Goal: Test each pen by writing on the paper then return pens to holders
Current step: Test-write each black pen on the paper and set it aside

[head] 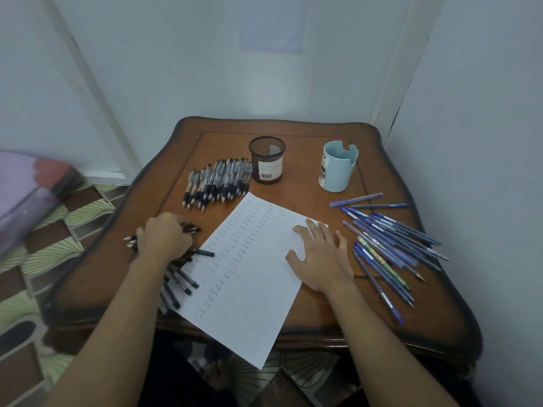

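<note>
Far left, off the counter (296, 188), you have a patterned surface (44, 230) with a blurred purple object (23, 186) lying on it.

Your left hand (163, 237) is at the counter's left side, knuckles up, fingers curled down over a bundle of dark pens (191, 229). Pen ends stick out on both sides of the fist, so it is grasping them. Just beside the wrist, towards you, loose capped dark pens (179, 284) lie fanned out, partly under the forearm and touching the left edge of the paper (249, 289). One dark green pen (204, 253) lies across that edge.

Farther back, a row of clear click pens (217, 180) with black grips lies side by side, tips towards you. Its right end is just beside the black mesh holder (266, 160), which stands upright.

The paper lies at a slant in the middle, with its near corner overhanging the counter's front edge. Columns of small handwritten words fill its left part.

Your right hand (318, 254) rests flat on the paper's right side, released, fingers spread.

A light blue holder (338, 167) stands upright at the back right. Nearer you, blue pens (388, 242) lie scattered at the right edge, well apart from both holders.
</note>
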The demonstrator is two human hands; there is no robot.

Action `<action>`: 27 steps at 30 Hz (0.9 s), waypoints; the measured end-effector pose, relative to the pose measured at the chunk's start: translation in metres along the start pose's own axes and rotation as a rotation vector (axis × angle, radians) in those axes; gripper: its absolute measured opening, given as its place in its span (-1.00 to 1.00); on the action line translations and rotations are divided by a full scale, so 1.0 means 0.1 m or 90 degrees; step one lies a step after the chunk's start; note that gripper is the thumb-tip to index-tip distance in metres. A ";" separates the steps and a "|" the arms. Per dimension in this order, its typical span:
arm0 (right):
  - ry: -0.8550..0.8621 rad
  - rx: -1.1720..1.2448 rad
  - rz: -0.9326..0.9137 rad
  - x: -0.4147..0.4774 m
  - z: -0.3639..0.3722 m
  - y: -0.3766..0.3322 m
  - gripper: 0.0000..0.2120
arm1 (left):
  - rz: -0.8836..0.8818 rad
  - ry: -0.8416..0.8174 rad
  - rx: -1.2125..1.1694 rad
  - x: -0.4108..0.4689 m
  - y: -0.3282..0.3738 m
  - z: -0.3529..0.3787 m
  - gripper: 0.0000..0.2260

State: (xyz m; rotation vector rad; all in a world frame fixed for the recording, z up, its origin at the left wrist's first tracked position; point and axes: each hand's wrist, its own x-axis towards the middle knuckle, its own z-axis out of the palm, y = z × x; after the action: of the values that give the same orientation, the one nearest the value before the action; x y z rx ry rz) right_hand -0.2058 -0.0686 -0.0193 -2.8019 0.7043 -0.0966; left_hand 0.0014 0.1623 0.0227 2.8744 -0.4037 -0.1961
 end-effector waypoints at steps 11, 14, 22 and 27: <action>0.000 -0.002 0.004 -0.01 -0.01 -0.02 -0.35 | 0.054 -0.038 -0.085 0.00 0.07 -0.12 -0.75; -0.004 -0.006 0.006 -0.02 -0.02 -0.02 -0.33 | 0.063 -0.025 -0.110 -0.03 0.08 -0.15 -0.75; -0.002 -0.006 0.005 -0.01 -0.01 -0.01 -0.33 | 0.245 0.113 -0.224 -0.04 0.30 0.06 -0.68; -0.005 -0.005 0.004 0.00 0.01 0.00 -0.33 | 0.344 0.160 -0.267 -0.11 0.57 0.16 -0.53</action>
State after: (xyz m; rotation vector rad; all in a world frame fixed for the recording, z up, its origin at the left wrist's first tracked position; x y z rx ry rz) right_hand -0.2053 -0.0682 -0.0197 -2.8065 0.7132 -0.0820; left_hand -0.0262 0.1085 0.0225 2.2467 -0.9355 0.1579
